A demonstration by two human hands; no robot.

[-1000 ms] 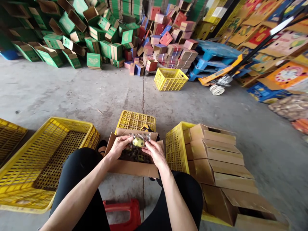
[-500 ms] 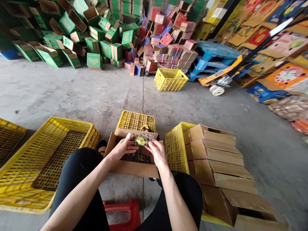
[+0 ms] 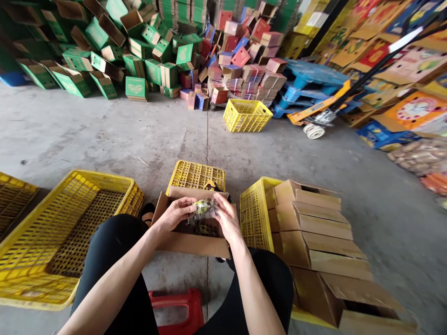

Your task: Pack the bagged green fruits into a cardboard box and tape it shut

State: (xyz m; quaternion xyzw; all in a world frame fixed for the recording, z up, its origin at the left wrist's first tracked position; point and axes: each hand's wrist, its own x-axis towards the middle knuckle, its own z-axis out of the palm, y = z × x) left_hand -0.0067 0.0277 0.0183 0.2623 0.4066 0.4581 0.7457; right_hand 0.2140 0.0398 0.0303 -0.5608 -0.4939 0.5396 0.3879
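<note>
Between my two hands is a small yellow-green item with dark spots, wrapped in clear plastic [image 3: 201,206]; I cannot tell what it is. The fingers of my left hand [image 3: 179,213] pinch its left end. On the other side, my right hand [image 3: 225,215] closes its fingers on the crinkled plastic at the right end. Both hands are above an open brown cardboard box [image 3: 195,243], which stands between my knees. Inside the box, partly hidden by the hands, lie similar spotted, wrapped items [image 3: 206,229].
Behind the box stands a yellow crate [image 3: 197,173]. A large yellow crate [image 3: 71,218] is at left; another at right [image 3: 256,216] bears several brown cartons [image 3: 324,218]. A red plastic object [image 3: 179,309] sits below me. Farther back are a pallet jack [image 3: 317,111] and piled green boxes [image 3: 136,87].
The wrapped item has turned and tilted between my hands. My right fingers have risen and gathered the plastic at its right end, while my left fingers have closed in on the left end.
</note>
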